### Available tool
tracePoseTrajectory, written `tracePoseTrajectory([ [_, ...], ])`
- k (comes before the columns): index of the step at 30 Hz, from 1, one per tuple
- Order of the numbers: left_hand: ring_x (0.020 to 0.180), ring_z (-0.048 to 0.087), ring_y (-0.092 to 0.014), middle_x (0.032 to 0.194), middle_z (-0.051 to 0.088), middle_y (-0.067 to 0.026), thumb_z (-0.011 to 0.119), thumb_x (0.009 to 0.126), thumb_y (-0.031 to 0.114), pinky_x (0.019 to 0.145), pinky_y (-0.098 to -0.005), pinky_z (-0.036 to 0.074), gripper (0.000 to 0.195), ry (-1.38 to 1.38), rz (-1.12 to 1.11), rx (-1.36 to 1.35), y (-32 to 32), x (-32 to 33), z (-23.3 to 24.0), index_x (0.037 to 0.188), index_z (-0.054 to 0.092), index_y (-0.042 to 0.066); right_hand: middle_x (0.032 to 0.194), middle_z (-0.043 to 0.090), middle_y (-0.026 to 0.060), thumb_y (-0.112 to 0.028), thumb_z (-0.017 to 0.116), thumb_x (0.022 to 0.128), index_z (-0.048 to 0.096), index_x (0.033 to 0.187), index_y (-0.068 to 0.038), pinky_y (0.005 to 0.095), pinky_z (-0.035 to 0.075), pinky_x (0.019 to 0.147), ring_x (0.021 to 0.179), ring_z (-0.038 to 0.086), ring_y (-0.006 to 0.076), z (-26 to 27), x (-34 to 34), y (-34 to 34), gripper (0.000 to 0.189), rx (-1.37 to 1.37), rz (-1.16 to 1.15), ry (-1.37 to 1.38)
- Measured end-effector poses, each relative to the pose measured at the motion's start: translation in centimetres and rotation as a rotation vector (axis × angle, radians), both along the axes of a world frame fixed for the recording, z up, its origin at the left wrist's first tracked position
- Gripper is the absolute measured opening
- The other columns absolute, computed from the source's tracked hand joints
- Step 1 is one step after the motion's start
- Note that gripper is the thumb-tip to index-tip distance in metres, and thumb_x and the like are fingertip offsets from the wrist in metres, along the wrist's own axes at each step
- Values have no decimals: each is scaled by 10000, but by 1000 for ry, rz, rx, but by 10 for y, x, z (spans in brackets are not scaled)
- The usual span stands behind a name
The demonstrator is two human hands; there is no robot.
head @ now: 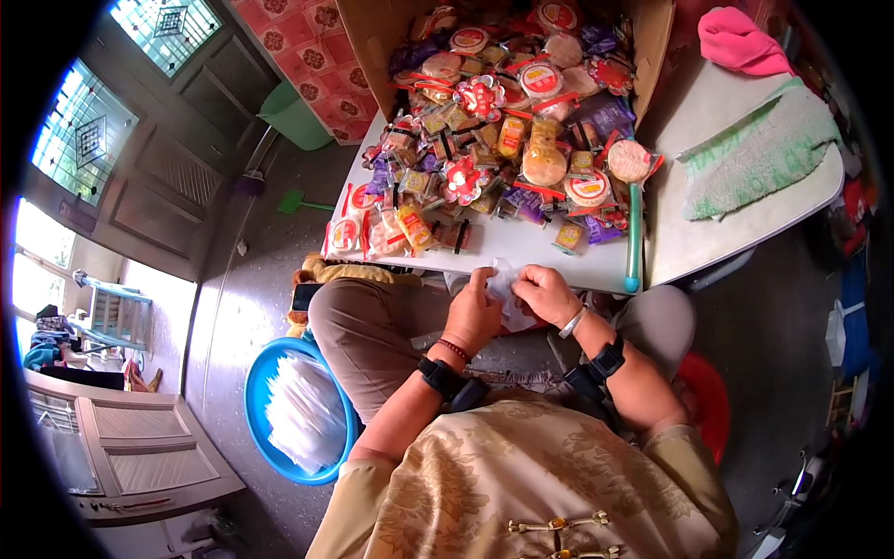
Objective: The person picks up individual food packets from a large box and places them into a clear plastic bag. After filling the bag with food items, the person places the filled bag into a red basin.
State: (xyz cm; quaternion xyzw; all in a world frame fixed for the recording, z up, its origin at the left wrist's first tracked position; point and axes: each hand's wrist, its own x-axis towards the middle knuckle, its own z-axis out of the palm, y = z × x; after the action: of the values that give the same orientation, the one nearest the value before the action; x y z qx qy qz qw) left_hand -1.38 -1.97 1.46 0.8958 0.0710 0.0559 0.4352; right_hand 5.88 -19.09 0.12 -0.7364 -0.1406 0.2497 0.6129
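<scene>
My left hand (477,311) and my right hand (546,295) meet just off the front edge of the white table (447,255). Between them is a thin clear plastic bag (513,307), pinched by the fingers of both. Whether the bag's mouth is spread cannot be told. Beyond the hands, a heap of wrapped snacks spills from a cardboard box (653,66) onto the table. Among them are a round rice cracker in a clear wrapper (627,161), a yellow packet (415,227) and a red flower-shaped packet (464,180).
A blue basin (255,419) full of clear plastic bags (304,412) stands on the floor at the left. A green tube (633,237) lies at the table's right side. Further right are a green-and-white towel (761,154) and a pink cloth (740,42). A red basin (712,405) is partly hidden behind my right arm.
</scene>
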Motion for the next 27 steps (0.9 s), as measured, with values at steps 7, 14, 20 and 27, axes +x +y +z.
tracePoseTrajectory([
  [7,628,674,-227,740,687,-147,552,896,43,590,-350,535,292,39,70,-226,29,-3,-3,1142,702,84,668,667,67,-174,644,886,642,828,13,282,499,483,518,615,129,10,10,-8,196,-31,-199,93],
  [14,437,428,-45,605,526,48,505,984,27,408,-222,360,290,105,72,-768,25,-1,0,1203,694,32,718,673,56,-243,688,906,636,902,-15,250,491,476,530,608,102,14,23,-21,234,13,-169,106],
  [20,427,449,-49,591,538,35,500,991,36,409,-221,386,314,125,69,-699,23,0,4,1250,677,36,681,631,32,-351,719,931,616,898,-45,232,469,438,512,587,92,19,54,-41,325,216,-556,59],
  [27,421,462,-52,593,547,29,496,999,46,403,-227,402,302,135,43,-696,20,0,-2,1237,682,35,703,670,63,-337,696,939,668,965,-23,253,451,396,498,621,124,31,78,-51,316,225,-780,59],
])
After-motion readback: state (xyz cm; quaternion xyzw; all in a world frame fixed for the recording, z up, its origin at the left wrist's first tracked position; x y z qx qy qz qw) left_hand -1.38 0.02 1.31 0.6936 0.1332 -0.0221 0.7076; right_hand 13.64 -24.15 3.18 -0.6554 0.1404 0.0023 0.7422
